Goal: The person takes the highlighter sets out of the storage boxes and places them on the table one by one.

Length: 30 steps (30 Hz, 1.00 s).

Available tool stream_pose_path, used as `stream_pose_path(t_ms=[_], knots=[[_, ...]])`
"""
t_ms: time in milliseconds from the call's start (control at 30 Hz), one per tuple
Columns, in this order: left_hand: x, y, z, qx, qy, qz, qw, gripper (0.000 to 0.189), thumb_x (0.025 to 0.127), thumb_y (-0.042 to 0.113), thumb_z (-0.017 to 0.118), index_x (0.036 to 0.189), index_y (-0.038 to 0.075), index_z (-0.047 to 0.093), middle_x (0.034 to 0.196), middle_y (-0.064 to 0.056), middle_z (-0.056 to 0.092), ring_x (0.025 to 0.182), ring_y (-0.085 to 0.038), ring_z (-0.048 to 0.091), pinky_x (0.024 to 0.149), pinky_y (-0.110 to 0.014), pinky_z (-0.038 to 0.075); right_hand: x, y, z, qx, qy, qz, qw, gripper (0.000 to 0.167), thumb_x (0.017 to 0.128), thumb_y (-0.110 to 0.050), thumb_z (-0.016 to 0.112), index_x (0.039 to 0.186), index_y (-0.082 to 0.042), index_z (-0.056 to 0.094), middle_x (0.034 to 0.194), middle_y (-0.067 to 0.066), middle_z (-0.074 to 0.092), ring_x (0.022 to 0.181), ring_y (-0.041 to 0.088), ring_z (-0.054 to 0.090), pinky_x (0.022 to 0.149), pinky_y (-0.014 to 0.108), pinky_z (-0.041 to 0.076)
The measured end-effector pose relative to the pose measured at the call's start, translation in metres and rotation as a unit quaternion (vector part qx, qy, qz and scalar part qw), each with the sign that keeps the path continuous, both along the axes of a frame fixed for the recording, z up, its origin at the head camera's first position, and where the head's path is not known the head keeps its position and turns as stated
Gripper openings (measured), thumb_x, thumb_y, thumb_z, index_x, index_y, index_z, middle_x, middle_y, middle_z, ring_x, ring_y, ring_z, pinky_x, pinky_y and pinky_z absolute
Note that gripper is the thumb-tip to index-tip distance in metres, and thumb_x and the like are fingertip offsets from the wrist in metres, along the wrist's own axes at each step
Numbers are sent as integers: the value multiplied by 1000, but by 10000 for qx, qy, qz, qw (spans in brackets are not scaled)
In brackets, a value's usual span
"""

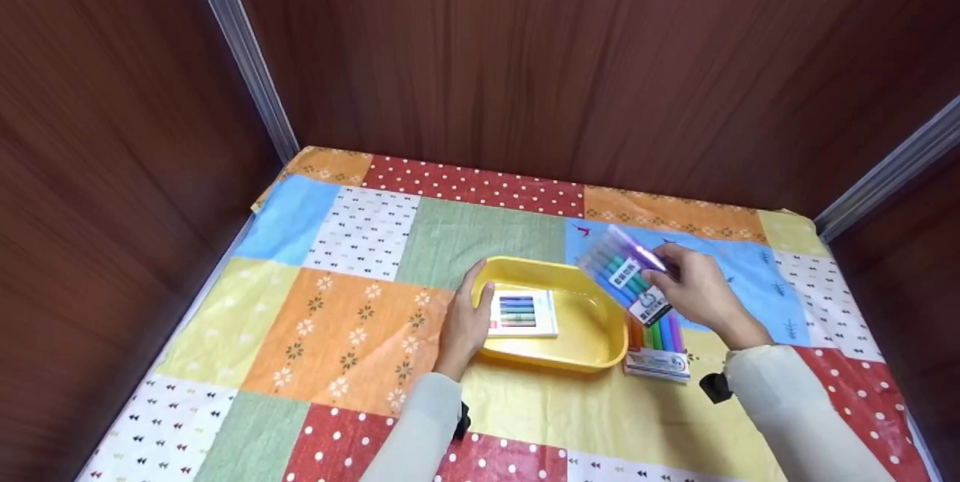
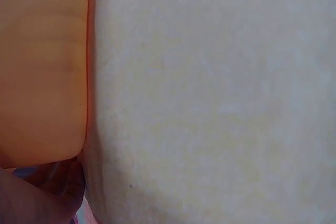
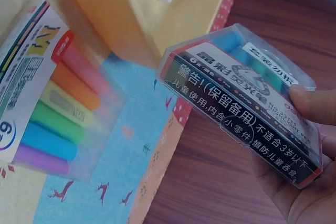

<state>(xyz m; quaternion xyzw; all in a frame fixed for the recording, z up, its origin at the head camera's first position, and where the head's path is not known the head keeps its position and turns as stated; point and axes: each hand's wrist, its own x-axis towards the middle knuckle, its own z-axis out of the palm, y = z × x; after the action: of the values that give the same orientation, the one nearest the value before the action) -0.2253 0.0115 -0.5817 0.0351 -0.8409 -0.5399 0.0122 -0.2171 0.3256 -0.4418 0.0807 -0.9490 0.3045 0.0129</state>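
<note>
My left hand (image 1: 463,324) grips the left end of a yellow plastic tray (image 1: 551,363), its thumb over the rim. Inside the tray, at its left side, lies a flat white pack with a picture of coloured pens (image 1: 523,313). Above the tray's right end, my right hand (image 1: 697,291) holds a clear case of highlighters (image 3: 231,85) by one side, tilted. A second pack of coloured highlighters (image 3: 58,114) lies on the cloth just right of the tray. In the left wrist view a pale sleeve (image 2: 210,98) covers most of the picture, beside the tray's wall (image 2: 42,77).
A patchwork-patterned cloth (image 1: 352,324) covers the table. Dark wood-grain panels (image 1: 480,55) rise behind it and at both sides, with metal strips (image 1: 247,55) at the corners.
</note>
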Motion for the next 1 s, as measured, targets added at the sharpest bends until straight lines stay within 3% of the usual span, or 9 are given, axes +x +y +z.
stream_pose_path(t_ms=[200, 367, 600, 833, 1000], knots=[[0, -1, -1, -1, -20, -23, 10000, 49, 106, 47, 43, 154, 45, 34, 160, 2, 44, 129, -32, 59, 82, -43, 51, 4, 11, 2, -34, -83, -203, 9998, 29, 99, -15, 64, 120, 5, 62, 99, 22, 71, 75, 22, 64, 59, 22, 55], [0, 0, -1, 87, 20, 26, 10000, 48, 106, 46, 44, 153, 46, 35, 160, 2, 44, 139, -34, 52, 102, -56, 48, 7, 21, -1, 10, -14, -372, 9993, 30, 99, -15, 63, 121, 6, 62, 101, 23, 70, 77, 21, 62, 61, 21, 54], [0, 0, -2, 165, 122, 13, 9998, 47, 107, 44, 44, 153, 45, 36, 160, 1, 44, 137, -34, 53, 95, -54, 51, 10, 32, -8, 12, 79, -548, 9985, 29, 99, -15, 63, 119, 6, 63, 100, 23, 71, 77, 21, 64, 61, 22, 52], [-1, -1, -2, 225, 78, 20, 9997, 48, 107, 43, 44, 154, 43, 36, 161, 2, 42, 142, -34, 48, 107, -58, 45, 13, 40, -12, -8, -3, -691, 9976, 29, 100, -18, 62, 118, 5, 63, 101, 23, 71, 77, 20, 62, 62, 20, 51], [-1, 0, -2, 222, -2, 46, 9997, 48, 107, 43, 45, 154, 44, 35, 161, 2, 42, 142, -34, 48, 107, -58, 45, 16, 48, -16, -18, 0, -772, 9970, 28, 100, -19, 62, 116, 4, 64, 99, 22, 70, 74, 17, 60, 60, 21, 51]])
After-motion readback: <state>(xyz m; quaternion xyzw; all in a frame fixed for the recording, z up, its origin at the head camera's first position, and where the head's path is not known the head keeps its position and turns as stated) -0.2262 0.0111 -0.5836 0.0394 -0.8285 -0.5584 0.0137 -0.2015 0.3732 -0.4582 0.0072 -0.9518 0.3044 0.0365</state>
